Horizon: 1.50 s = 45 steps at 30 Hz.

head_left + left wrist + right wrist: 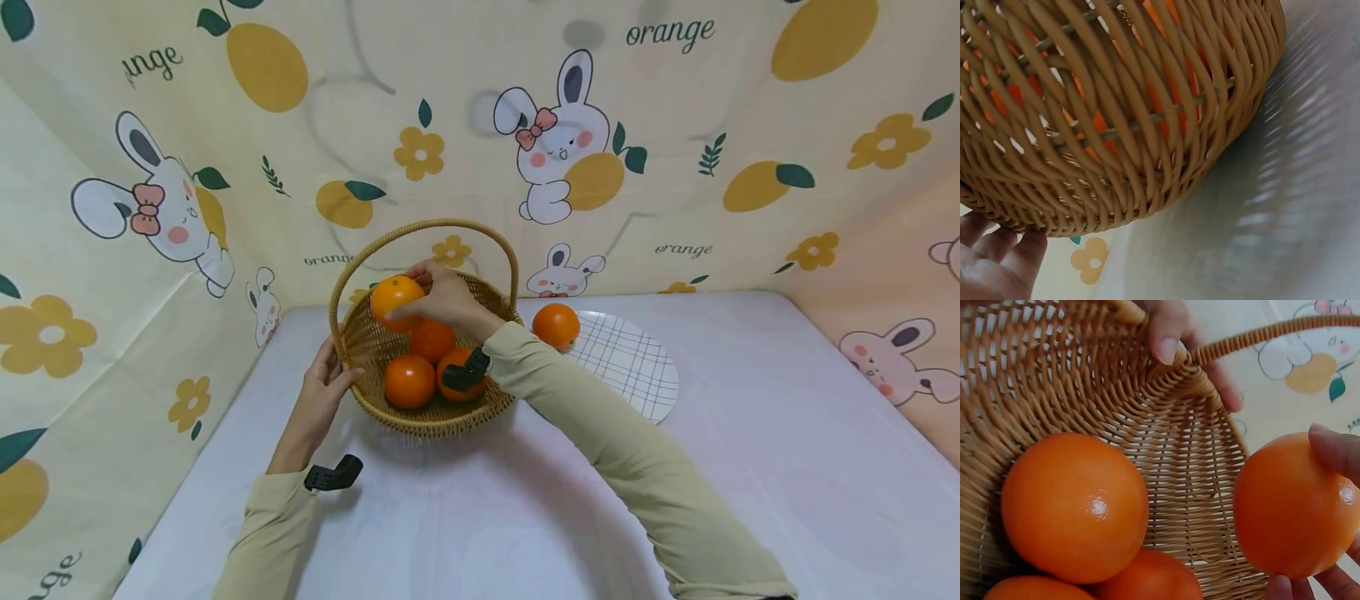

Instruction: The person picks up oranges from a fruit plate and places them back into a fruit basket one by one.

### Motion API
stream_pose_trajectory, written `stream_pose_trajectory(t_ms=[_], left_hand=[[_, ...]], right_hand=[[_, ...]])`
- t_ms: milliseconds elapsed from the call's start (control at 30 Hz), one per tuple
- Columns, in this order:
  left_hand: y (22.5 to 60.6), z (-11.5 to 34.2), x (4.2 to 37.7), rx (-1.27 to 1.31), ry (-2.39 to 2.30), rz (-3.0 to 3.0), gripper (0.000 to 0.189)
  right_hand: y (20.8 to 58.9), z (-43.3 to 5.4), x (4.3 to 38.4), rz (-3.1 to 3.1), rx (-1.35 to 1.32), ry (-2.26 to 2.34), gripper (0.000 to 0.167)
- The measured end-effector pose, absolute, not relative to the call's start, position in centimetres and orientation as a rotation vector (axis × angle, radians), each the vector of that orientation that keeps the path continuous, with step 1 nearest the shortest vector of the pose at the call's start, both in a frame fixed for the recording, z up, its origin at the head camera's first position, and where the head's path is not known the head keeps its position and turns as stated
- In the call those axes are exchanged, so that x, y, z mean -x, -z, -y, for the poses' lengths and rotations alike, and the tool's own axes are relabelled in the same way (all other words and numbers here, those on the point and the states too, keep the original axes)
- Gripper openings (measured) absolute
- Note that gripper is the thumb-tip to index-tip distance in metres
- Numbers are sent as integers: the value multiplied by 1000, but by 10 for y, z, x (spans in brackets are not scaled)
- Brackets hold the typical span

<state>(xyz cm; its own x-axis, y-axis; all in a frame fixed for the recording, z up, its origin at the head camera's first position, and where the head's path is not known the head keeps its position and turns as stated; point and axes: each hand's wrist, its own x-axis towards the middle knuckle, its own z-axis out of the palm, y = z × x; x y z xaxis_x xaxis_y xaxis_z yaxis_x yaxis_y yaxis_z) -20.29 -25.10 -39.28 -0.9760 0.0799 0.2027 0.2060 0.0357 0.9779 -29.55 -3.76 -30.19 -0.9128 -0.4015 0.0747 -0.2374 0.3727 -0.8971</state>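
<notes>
A wicker basket point(431, 427) with a tall arched handle point(450, 223) stands tilted on the table. My left hand point(324, 387) grips its left rim near the foot of the handle, thumb inside and fingers outside. Over the basket's far left part, my right hand point(448, 298) holds an orange point(1300, 506) between thumb and fingers. Below it, several more oranges lie in the basket, among them a front left orange point(409, 382). In the left wrist view, the woven side point(1129, 125) shows orange through its gaps.
To the right of the basket, a round white plate point(637, 367) with a blue grid pattern lies on the white tabletop point(750, 467). One orange point(556, 326) sits at its left edge. Behind stands a cream cloth backdrop point(465, 100) printed with rabbits and oranges.
</notes>
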Motion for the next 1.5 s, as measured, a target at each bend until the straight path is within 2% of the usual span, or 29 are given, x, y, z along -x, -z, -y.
stream_pose_trajectory(t_ms=[367, 867, 1500], left_hand=[[392, 250, 202, 292, 2097, 2196, 73], [392, 251, 202, 269, 2087, 2201, 72], [392, 251, 203, 277, 2108, 2179, 72]], right_hand=[[316, 60, 303, -2447, 510, 1608, 57], [340, 71, 309, -2593, 565, 1346, 63], [342, 70, 310, -2514, 636, 1203, 63]])
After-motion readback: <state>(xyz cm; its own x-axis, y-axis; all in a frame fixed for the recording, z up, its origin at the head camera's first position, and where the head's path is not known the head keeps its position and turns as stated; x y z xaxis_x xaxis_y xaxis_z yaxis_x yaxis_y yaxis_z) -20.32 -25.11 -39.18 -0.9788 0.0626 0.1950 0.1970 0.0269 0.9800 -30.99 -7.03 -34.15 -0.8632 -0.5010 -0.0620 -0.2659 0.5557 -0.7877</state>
